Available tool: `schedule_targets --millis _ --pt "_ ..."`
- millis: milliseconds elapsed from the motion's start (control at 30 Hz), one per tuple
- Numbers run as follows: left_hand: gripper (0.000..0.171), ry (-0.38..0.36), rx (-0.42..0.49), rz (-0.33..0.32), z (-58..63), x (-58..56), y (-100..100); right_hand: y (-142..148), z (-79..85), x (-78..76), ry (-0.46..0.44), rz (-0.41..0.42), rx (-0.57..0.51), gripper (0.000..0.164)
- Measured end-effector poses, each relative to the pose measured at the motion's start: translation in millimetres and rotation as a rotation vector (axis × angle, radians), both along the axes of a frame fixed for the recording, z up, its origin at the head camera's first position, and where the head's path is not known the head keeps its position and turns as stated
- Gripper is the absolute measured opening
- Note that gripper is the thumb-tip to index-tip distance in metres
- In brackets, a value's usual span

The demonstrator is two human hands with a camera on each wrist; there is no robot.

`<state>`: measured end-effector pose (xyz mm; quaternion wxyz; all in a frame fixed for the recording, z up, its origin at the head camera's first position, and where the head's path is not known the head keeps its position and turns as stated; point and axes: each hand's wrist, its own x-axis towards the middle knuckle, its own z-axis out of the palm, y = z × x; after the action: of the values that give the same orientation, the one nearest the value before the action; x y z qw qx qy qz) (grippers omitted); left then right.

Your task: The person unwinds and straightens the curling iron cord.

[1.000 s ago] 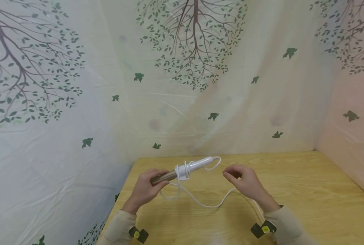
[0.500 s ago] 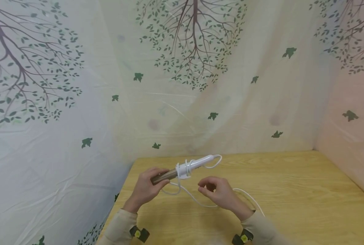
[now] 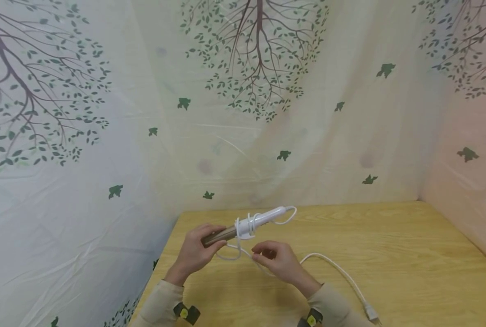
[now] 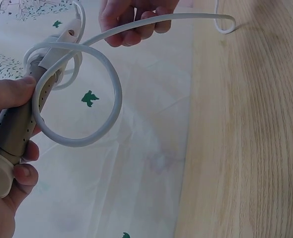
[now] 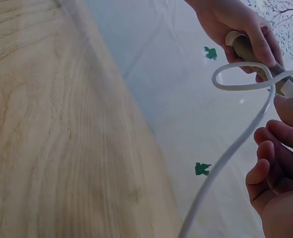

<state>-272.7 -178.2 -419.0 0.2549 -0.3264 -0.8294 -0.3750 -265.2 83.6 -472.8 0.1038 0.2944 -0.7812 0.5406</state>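
Note:
In the head view my left hand grips the brown barrel of a curling iron, which is held tilted above the table. Its white handle points up and to the right. A white cord winds round the iron where barrel and handle meet, then hangs in a loose loop. Small holes dot the barrel in the left wrist view. My right hand is just right of the loop, fingers loosely bent and thumb apart from them. The cord runs close beside those fingers, which hold nothing visible.
The cord trails over the wooden table to a white plug at the front, right of my right sleeve. A pale hanging sheet printed with trees and green birds encloses the back and sides.
My right hand has moved left and a little lower, towards the iron. More of the trailing cord and its plug now show. The left hand and the curling iron have hardly moved.

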Motion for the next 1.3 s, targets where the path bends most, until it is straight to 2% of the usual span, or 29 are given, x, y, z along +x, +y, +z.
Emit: schedule_targets --millis 167,567,667,967,1100,1200,1300 --pt "0.034 -0.010 -0.001 0.013 0.9 1.3 0 -7 -4.0 1.6 -0.047 0.010 -0.047 0.018" --pt "0.034 -0.017 -0.003 0.006 1.0 1.1 1 -17 -11.7 4.5 -0.070 -0.079 -0.082 0.008" --pt "0.034 -0.009 -0.004 0.007 -0.2 0.5 1 -15 -12.3 5.1 -0.070 -0.073 -0.074 0.009" --pt "0.032 0.009 -0.001 -0.002 -0.2 0.1 -2 -2 -19.1 5.5 0.010 0.030 0.036 0.008" --pt "0.032 0.017 0.008 0.001 -1.5 -1.8 -4 5 -22.1 7.8 -0.001 0.092 0.097 0.006" --pt "0.033 0.016 0.015 0.013 -2.6 -3.5 -6 10 -24.2 10.5 -0.026 0.162 0.127 0.003" --pt "0.033 0.008 0.017 0.021 -3.2 -4.4 -7 13 -26.9 12.6 -0.016 0.234 0.145 0.004"
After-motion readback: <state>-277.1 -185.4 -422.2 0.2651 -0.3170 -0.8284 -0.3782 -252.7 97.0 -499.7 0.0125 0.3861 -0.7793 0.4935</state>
